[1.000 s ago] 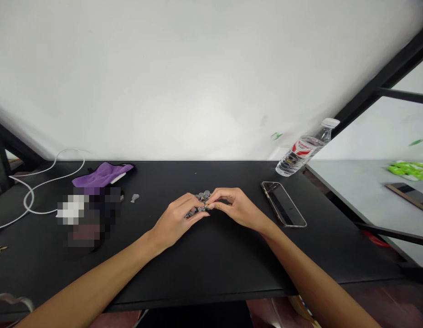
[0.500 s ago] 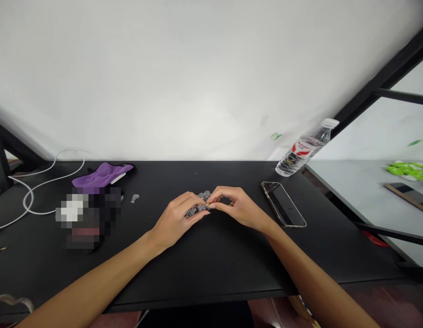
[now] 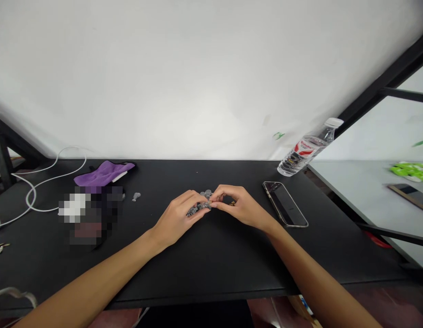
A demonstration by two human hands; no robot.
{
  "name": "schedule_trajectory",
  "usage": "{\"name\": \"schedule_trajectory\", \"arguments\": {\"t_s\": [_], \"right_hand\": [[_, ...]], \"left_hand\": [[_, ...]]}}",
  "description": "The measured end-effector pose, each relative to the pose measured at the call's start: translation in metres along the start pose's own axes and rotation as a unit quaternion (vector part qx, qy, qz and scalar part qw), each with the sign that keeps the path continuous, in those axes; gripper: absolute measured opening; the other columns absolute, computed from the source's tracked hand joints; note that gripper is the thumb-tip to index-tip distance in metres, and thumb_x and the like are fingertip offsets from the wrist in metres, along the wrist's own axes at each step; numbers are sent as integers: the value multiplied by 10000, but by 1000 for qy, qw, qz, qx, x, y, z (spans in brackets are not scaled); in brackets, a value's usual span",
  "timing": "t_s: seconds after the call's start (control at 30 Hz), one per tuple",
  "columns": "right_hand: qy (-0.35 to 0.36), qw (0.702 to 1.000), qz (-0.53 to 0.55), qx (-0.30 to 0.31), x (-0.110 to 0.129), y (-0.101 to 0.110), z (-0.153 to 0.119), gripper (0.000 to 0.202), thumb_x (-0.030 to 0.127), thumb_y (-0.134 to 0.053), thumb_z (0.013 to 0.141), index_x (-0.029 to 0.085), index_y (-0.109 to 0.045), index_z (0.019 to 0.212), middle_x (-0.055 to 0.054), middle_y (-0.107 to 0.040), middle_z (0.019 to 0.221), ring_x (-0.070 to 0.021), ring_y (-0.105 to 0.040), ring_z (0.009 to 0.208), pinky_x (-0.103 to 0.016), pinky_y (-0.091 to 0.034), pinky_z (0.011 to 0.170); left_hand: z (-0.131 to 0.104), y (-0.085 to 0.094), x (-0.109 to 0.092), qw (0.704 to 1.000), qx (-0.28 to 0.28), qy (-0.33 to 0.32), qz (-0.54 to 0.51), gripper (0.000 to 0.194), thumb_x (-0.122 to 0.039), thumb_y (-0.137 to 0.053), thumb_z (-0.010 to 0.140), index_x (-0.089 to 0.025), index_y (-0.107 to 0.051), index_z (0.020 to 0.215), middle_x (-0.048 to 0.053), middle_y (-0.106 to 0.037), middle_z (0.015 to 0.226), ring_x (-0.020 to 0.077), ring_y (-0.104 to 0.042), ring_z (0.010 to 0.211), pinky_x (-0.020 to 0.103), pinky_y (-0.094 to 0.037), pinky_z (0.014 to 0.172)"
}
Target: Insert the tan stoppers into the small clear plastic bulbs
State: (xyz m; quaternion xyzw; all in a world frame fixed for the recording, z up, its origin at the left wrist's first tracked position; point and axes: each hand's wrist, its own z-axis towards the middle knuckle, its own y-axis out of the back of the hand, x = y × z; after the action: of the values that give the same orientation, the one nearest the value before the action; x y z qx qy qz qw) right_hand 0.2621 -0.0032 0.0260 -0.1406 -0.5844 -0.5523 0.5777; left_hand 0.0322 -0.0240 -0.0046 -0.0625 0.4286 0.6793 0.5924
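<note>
My left hand is closed with thumb and fingers around a small, bumpy, grey-and-clear shiny object, whose kind is too small to make out. From the other side, my right hand pinches at that object's right end, near a tiny tan or gold spot. What lies between the right fingertips is mostly hidden. Just beyond the fingertips, several small grey, rounded, see-through pieces show. A few small gold-coloured bits are visible within the curl of my right hand.
On the black table, a phone lies to the right, before a water bottle. At left are a purple cloth, a white cable, a blurred-out patch, a small clear piece and small metallic bits.
The view has shifted slightly, so the surroundings sit a little farther right. Both hands stay together at the shiny object, with hardly any change in their grip.
</note>
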Motion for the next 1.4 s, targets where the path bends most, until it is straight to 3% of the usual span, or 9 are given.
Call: {"name": "schedule_trajectory", "arguments": {"t_s": [0.17,0.4,0.7,0.93,1.23,1.4], "right_hand": [[-3,1000,-18,-14,-4,3,1,86,296,-712,949,212,-725,952,-11,-718,912,-163,-623,826,-290,-500,794],[-6,989,-119,-82,-20,12,3,56,247,-668,968,219,-711,947,-12,-701,870,-172,-611,793,-303,-464,731],[-44,971,-213,-98,-37,13,2,77,239,-648,973,233,-667,898,-12,-661,884,-182,-615,822,-311,-456,740],[-34,944,-319,-73,-36,6,1,80,238,-640,972,232,-624,894,-37,-647,942,-224,-607,936,-353,-475,844],[-26,947,-316,-59,-32,9,0,72,268,-619,992,235,-636,931,-49,-642,985,-239,-592,977,-377,-477,894],[-37,961,-264,-76,-33,11,1,79,237,-614,989,236,-626,911,-32,-634,961,-220,-582,947,-361,-468,879]], "left_hand": [[1,0,0,999,-5,35,16,169,-170,-634,988,-243,-646,1140,31,-652,998,157,-623,854,301,-516,783],[5,5,3,994,-16,81,78,151,-132,-556,1000,-225,-634,1090,39,-638,1016,190,-611,950,345,-488,882],[4,4,8,978,18,144,148,165,-158,-540,1000,-243,-647,1093,52,-637,1193,235,-583,1142,433,-415,1029],[2,2,14,975,45,142,167,225,-199,-530,1028,-277,-627,1216,48,-638,1344,253,-478,1366,469,-348,1113],[3,2,14,977,38,137,156,193,-210,-517,1035,-265,-635,1177,53,-656,1279,248,-517,1291,456,-364,1066],[7,6,2,984,8,117,130,175,-248,-500,1052,-222,-628,935,49,-685,1036,229,-588,1057,417,-406,962]]}}
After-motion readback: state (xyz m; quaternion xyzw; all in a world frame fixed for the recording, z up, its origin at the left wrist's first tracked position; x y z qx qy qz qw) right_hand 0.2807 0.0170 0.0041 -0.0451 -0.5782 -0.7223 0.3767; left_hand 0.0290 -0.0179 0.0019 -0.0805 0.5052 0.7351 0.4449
